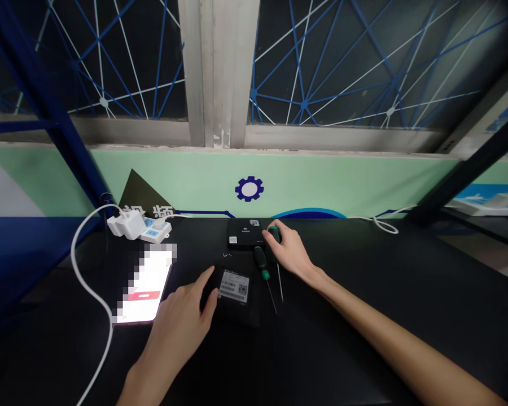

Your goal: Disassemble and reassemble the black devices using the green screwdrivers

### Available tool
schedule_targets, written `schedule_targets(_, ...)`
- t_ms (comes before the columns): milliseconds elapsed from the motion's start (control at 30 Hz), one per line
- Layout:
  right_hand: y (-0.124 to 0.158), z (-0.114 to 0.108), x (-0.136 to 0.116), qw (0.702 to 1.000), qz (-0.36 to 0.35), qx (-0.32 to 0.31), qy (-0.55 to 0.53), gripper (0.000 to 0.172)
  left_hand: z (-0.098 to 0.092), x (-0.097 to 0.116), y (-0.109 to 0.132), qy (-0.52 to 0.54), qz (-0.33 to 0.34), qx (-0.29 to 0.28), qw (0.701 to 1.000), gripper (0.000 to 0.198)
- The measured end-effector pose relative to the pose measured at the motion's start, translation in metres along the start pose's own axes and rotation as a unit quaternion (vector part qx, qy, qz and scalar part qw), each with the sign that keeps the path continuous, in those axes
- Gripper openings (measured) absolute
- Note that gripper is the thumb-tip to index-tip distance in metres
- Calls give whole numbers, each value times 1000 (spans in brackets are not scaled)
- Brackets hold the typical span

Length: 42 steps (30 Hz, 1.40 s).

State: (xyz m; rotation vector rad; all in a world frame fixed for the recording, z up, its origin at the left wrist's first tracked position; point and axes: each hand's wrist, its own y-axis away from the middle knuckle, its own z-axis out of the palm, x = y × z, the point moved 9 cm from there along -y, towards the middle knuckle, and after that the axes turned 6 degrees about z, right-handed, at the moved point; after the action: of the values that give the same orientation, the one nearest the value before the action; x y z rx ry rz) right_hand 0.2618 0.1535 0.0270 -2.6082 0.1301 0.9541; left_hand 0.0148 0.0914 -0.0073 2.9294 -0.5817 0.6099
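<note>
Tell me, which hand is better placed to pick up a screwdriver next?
Probably the right hand: its fingers sit on the green-handled screwdriver. The left hand rests against the black labelled device, which lies between it and the screwdrivers.

Black tabletop [342,293] | white power strip [154,230] | lit phone [141,287] (screen pixelated) | labelled black box [233,286] | small black box [243,232] | green-handled screwdriver [261,264]

We catalogue this place as a workshop-style electronics bench: one black workbench [364,265], one green-handled screwdriver [259,257], one white power strip [156,230], one blue steel rack frame [38,96], and one mint-green wall panel [305,180] bearing a blue gear emblem [249,189] beneath a window [322,62].
</note>
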Motion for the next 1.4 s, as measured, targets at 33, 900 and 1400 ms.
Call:
schedule_targets(33, -2, 1, 2, 1000, 2, -3, 25, 19, -1, 1, 0, 0, 3, 5, 1000, 52)
schedule_targets(900, -7, 17, 25, 962, 46, -118, 244, 22, -3, 33, -24, -263, 119, -21, 957, 81)
schedule_targets(1400, 9, 18, -18, 975, -57, -96, 194, 47, -6, 35, -35, -168, 94, 55, 980, 38)
